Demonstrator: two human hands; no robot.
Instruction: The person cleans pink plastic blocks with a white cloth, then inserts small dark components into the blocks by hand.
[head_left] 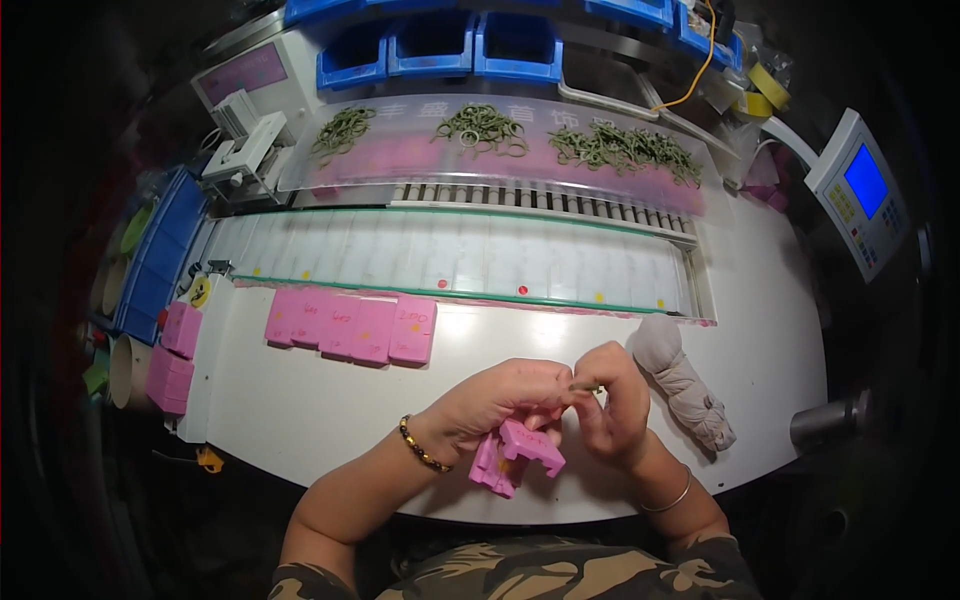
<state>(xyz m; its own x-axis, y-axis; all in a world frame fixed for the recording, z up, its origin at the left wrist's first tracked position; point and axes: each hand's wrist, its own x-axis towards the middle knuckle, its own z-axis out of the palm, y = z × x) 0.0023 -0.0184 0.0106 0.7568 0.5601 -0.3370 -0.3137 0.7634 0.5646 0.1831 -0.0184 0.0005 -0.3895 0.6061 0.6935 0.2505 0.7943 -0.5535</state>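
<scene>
My left hand is closed on a pink rubber mould that hangs below the fingers, its parts spread apart. Close beside it, my right hand pinches a small olive-green piece, and the fingertips of both hands meet there. The exact shape of that piece is hidden by the fingers. Green ring-like pieces like it in colour lie in several heaps on a translucent sheet at the back. More pink moulds sit in a row on the white table, left of my hands.
A long row of whitish blocks crosses the table behind my hands, before a roller track. A wrapped whitish cloth bundle lies at right. A control panel stands far right. Blue bins line the back; a clamp machine stands left.
</scene>
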